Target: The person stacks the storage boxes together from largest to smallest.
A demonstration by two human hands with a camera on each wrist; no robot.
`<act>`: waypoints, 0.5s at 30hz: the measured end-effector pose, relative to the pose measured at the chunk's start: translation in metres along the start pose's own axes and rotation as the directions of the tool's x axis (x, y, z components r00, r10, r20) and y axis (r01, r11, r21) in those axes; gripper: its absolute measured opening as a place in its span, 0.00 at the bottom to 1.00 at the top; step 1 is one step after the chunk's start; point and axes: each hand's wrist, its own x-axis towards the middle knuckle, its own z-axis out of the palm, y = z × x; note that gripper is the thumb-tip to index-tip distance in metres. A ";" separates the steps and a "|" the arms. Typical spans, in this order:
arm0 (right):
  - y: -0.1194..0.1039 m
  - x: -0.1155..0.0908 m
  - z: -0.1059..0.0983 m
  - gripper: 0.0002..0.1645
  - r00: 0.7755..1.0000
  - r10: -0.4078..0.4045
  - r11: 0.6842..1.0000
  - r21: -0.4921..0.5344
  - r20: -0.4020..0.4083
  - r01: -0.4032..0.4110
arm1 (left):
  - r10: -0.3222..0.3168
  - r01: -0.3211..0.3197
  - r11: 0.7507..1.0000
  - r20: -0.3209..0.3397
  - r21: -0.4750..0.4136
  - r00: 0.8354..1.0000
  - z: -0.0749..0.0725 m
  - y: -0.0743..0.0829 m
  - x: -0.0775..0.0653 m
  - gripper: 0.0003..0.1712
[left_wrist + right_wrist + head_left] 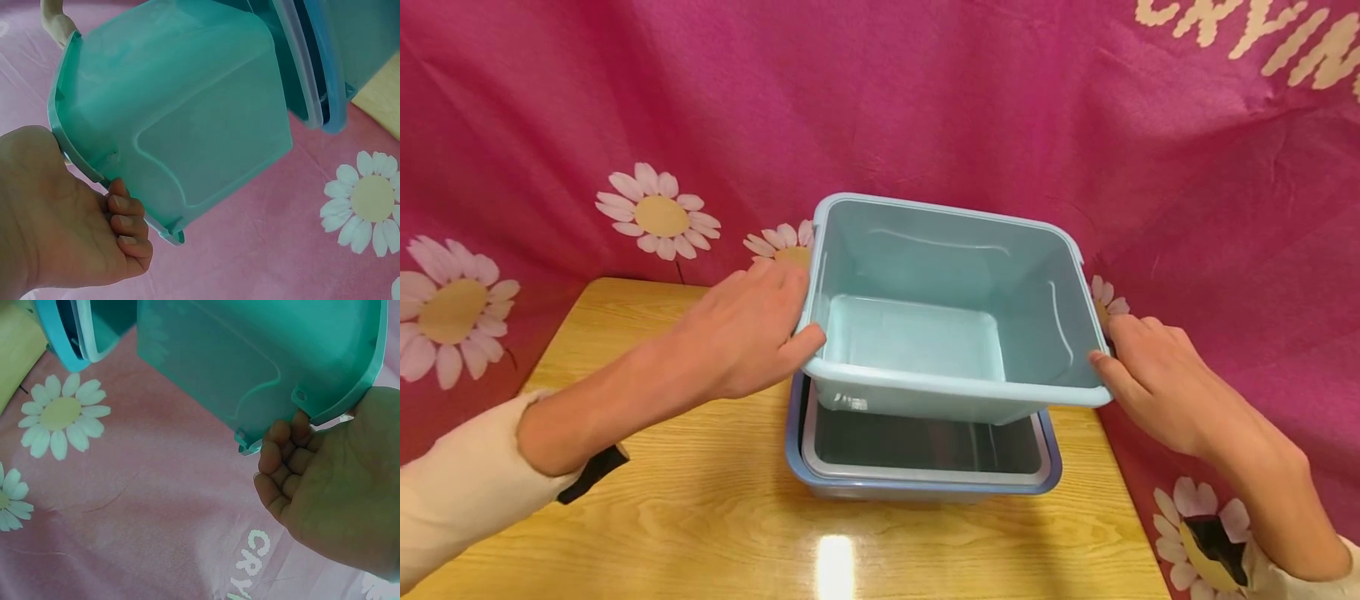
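Between both hands hangs a light teal plastic bin [925,250], its inside bare and its body tilted, in the head view. My left hand [748,325] grips the bin's left rim, the thumb over the edge; the left wrist view shows the fingers [131,228] curled under that rim. On the opposite side my right hand [1172,387] holds the right rim the same way, fingers [272,456] curled beneath it in the right wrist view. Below it stand a grey-rimmed bin [925,475] and, around that one, a blue-rimmed bin [797,454], nested on the table.
The wooden table [700,517] carries the nested bins. A pink cloth [925,100] with white daisies and some lettering hangs behind and at both sides. Black bands [592,473] show at the cream sleeves [475,483].
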 end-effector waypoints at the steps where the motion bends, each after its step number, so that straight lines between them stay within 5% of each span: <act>1: 0.000 -0.001 0.000 0.05 1.000 0.003 1.000 0.000 0.002 -0.003 | -0.002 0.002 1.000 0.004 -0.001 1.000 0.000 0.001 -0.001 0.16; 15: -0.005 -0.018 0.001 0.03 0.998 0.045 0.999 0.004 0.046 -0.045 | 0.033 -0.032 0.999 -0.014 0.024 0.999 0.007 0.008 -0.010 0.12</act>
